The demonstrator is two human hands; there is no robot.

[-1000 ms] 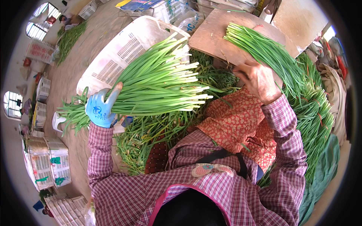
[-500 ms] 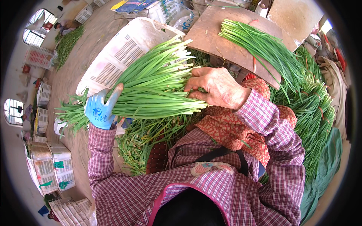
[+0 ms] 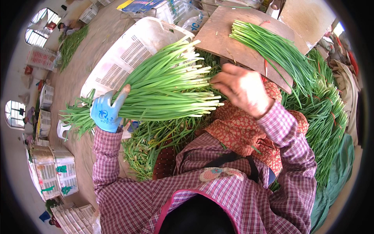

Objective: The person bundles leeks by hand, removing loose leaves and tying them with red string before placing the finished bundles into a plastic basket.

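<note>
My left hand (image 3: 107,111), in a blue glove with a bare-looking thumb tip, is closed round a thick bundle of garlic chives (image 3: 163,91) near its leafy end. The bundle lies level across my lap, its pale cut stem ends fanned out toward the right. My bare right hand (image 3: 243,87) is just off those stem ends, slightly blurred, with fingers curled together. Whether anything is between its fingertips I cannot make out.
A white plastic crate (image 3: 117,66) stands behind the bundle. On a brown board (image 3: 218,35) lies another chive bunch (image 3: 269,43). Banded chives (image 3: 327,105) are heaped at my right beside green sheeting (image 3: 335,179). Loose leaves (image 3: 144,152) lie below the held bundle. Stacked crates (image 3: 54,171) are at left.
My right hand has drawn back to the right, away from the stem ends it was touching. The stems now lie more spread apart. My left hand keeps its hold.
</note>
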